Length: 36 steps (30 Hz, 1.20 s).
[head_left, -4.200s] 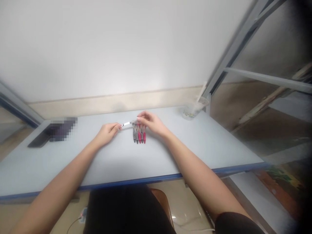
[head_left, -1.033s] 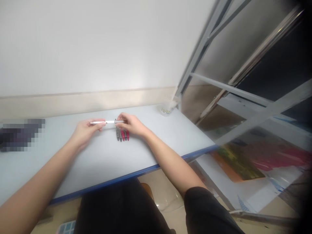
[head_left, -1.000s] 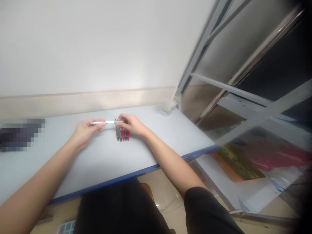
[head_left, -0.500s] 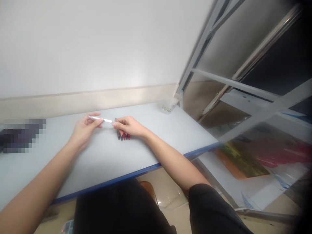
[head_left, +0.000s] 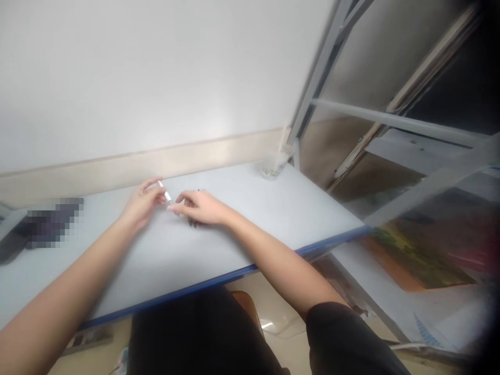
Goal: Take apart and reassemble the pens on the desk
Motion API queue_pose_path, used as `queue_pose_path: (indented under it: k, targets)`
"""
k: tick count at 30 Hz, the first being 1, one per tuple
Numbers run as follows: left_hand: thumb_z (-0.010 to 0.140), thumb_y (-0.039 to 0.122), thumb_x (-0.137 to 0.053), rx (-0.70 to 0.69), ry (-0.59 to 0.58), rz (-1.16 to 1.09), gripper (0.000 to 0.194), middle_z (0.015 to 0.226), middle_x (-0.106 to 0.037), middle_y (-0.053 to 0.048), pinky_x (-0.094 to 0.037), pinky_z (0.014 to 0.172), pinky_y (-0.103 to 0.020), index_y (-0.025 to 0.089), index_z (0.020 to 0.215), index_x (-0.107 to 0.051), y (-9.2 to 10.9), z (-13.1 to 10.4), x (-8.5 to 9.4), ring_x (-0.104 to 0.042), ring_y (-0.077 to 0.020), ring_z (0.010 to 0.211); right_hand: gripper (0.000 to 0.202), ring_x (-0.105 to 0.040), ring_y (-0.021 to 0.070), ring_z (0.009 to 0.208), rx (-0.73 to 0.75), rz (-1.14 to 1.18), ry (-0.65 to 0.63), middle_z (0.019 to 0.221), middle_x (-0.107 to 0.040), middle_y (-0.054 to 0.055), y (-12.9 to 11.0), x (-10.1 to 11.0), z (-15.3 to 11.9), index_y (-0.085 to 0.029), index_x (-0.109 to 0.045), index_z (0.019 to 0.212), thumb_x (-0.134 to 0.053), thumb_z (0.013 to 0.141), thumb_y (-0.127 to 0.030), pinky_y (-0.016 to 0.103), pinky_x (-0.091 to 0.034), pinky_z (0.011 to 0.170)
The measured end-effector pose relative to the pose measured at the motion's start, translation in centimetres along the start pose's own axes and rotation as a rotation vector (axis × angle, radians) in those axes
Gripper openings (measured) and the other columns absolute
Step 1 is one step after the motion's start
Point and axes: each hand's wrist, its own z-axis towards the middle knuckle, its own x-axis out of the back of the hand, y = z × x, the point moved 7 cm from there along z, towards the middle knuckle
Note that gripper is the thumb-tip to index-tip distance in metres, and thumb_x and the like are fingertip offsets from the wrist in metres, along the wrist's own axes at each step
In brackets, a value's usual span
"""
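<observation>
A slim white pen (head_left: pixel 167 196) is tilted between my two hands above the light desk top. My left hand (head_left: pixel 141 206) pinches its upper end between thumb and fingers. At the lower, darker end of the pen, my right hand (head_left: pixel 205 208) closes its thumb and index finger. Beneath my right hand lie several dark pen-like pieces (head_left: pixel 192 222), mostly covered by the palm and fingers.
A clear plastic cup (head_left: pixel 271 173) with a white stick stands at the desk's back right corner, beside a grey metal frame (head_left: pixel 312 104). A dark, partly pixelated item (head_left: pixel 54 224) lies on the left. The desk's blue edge (head_left: pixel 187 289) runs above my lap.
The pen has swung from nearly level to a steep tilt, its right end now lower. My right hand has shifted slightly left, covering more of the pieces below. The camera view has shifted slightly.
</observation>
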Motion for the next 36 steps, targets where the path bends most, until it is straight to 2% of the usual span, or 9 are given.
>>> queue_pose_path:
  k: [4,8,14,19,22,26,31,36]
  targets:
    - [0.063,0.025,-0.080,-0.010,-0.004,0.149,0.049,0.061,-0.061,0.004,-0.043,0.057,-0.025,0.011,0.109,-0.073,0.4,1.0,-0.9,-0.053,-0.0108,0.054,0.030,-0.062,0.0175,0.072,-0.093,-0.152,0.191,0.075,-0.070,0.003,2.6,3.4,0.5,-0.018,-0.069,0.098,-0.059,0.109,-0.044,0.028,-0.039,0.070]
    - [0.063,0.029,-0.082,-0.016,-0.093,0.282,0.052,0.059,-0.061,0.004,-0.043,0.057,-0.027,0.011,0.111,-0.075,-0.1,1.7,-2.3,-0.052,-0.0120,0.051,0.030,-0.066,0.0224,0.082,-0.225,-0.335,0.165,0.087,-0.075,0.010,4.4,4.4,0.7,-0.017,-0.073,0.092,-0.059,0.108,-0.038,0.030,-0.039,0.071]
    - [0.064,0.032,-0.085,-0.010,-0.222,0.366,0.053,0.053,-0.059,0.004,-0.044,0.055,-0.029,0.011,0.111,-0.073,-1.2,2.4,-3.2,-0.053,-0.0139,0.048,0.037,-0.069,0.0274,0.080,-0.377,-0.484,0.000,0.089,-0.076,0.018,4.4,4.3,-0.2,-0.016,-0.076,0.088,-0.059,0.106,-0.044,0.034,-0.039,0.066]
    - [0.071,0.034,-0.083,0.003,-0.254,0.474,0.061,0.057,-0.063,0.003,-0.050,0.059,-0.030,0.010,0.125,-0.067,-1.8,2.4,-3.1,-0.059,-0.0157,0.051,0.033,-0.073,0.0278,0.086,-0.423,-0.538,-0.176,0.099,-0.080,0.018,3.7,3.8,-0.8,-0.014,-0.080,0.105,-0.059,0.105,-0.039,0.033,-0.042,0.064]
    - [0.077,0.031,-0.079,-0.006,-0.273,0.512,0.054,0.057,-0.063,0.004,-0.051,0.059,-0.029,0.011,0.125,-0.066,-2.0,2.2,-3.2,-0.058,-0.0149,0.051,0.033,-0.075,0.0263,0.093,-0.418,-0.576,-0.241,0.109,-0.081,0.016,3.3,3.5,-1.1,-0.013,-0.080,0.117,-0.058,0.104,-0.035,0.030,-0.046,0.067]
    - [0.079,0.029,-0.080,0.007,-0.265,0.529,0.040,0.057,-0.063,0.003,-0.051,0.060,-0.029,0.013,0.114,-0.068,-2.0,1.9,-3.4,-0.059,-0.0150,0.053,0.038,-0.077,0.0278,0.101,-0.416,-0.609,-0.263,0.119,-0.081,0.017,3.4,2.9,-0.9,-0.012,-0.078,0.125,-0.054,0.106,-0.034,0.030,-0.050,0.072]
    - [0.077,0.032,-0.084,-0.014,-0.260,0.529,0.037,0.056,-0.063,0.002,-0.051,0.060,-0.030,0.015,0.105,-0.069,-2.0,2.0,-3.9,-0.060,-0.0157,0.053,0.038,-0.075,0.0311,0.117,-0.437,-0.609,-0.214,0.131,-0.077,0.019,4.3,2.4,-0.4,-0.014,-0.076,0.131,-0.053,0.105,-0.031,0.032,-0.055,0.081]
    - [0.074,0.033,-0.087,0.023,-0.262,0.513,0.032,0.056,-0.062,0.002,-0.048,0.056,-0.029,0.014,0.095,-0.071,-2.7,2.6,-4.1,-0.056,-0.0137,0.050,0.038,-0.076,0.0326,0.116,-0.424,-0.596,-0.208,0.130,-0.078,0.019,4.4,2.1,-0.2,-0.014,-0.076,0.130,-0.053,0.105,-0.031,0.033,-0.056,0.081]
